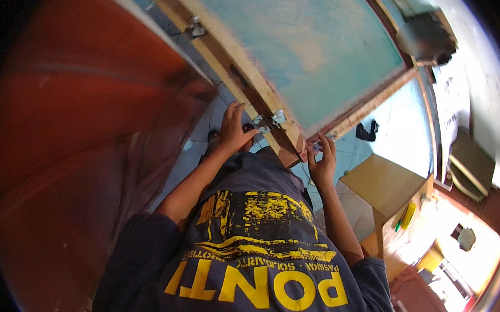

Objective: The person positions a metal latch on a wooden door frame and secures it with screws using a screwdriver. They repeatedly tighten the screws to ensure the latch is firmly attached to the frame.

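Observation:
In front of me lies a wooden frame [255, 70] with a flat panel [319, 51] inside it, streaked teal and beige. Small metal hinges [278, 117] sit along its left side, where a second wooden bar [221, 63] runs alongside. My left hand [233, 129] touches that bar near the hinges, its thumb and fingers apart. At the frame's near corner, my right hand [323, 163] has its fingers and thumb curled together. A small pale bit shows by its fingertips, too unclear to name.
A large red-brown surface [84, 146] fills the left side. To the right stand a brown box-like piece [383, 178] and a yellow-green object [408, 216]. Something black [367, 130] lies on the pale tiled floor [400, 128]. A blurred round shape [424, 39] is at the upper right.

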Tool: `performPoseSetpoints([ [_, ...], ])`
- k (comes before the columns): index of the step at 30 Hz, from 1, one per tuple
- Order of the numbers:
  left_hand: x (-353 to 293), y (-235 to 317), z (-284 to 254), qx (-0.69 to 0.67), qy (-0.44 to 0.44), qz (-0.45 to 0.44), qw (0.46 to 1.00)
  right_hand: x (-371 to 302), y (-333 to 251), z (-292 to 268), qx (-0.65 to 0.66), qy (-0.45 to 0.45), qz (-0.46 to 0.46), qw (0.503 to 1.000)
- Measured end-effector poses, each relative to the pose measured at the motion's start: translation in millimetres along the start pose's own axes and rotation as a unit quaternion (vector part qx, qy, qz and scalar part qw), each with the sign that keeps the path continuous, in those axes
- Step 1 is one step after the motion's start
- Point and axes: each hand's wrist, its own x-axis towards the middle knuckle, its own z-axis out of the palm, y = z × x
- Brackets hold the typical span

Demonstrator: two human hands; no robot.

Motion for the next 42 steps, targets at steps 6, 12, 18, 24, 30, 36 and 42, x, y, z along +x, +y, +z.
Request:
performPoseSetpoints([
  [6, -43, -99, -7, -0.130, -0.051, -0.173, 0.975, -70, 7, -32, 0.055, 0.085, 0.178, 0.979],
  [12, -85, -178, -97, 0.074, -0.424, -0.153, 0.889, -191, 30, -12, 0.093, 0.154, 0.356, 0.917],
  [18, -86, -220, -125, 0.119, -0.399, -0.186, 0.890, -283, 6, 34, 0.118, 0.101, 0.440, 0.885],
  [24, -90, -213, -96, 0.018, -0.401, -0.190, 0.896, -318, 21, 52, 0.145, 0.054, 0.457, 0.876],
  [30, -115, -221, -32, 0.070, -0.464, -0.192, 0.862, -277, 112, -16, 0.161, 0.135, 0.463, 0.861],
  [36, -131, -136, 83, 0.079, -0.518, -0.212, 0.825, -273, 240, -92, 0.138, 0.221, 0.466, 0.846],
  [42, -109, -42, 210, -0.004, -0.554, -0.281, 0.783, -304, 287, -145, 0.074, 0.132, 0.552, 0.820],
])
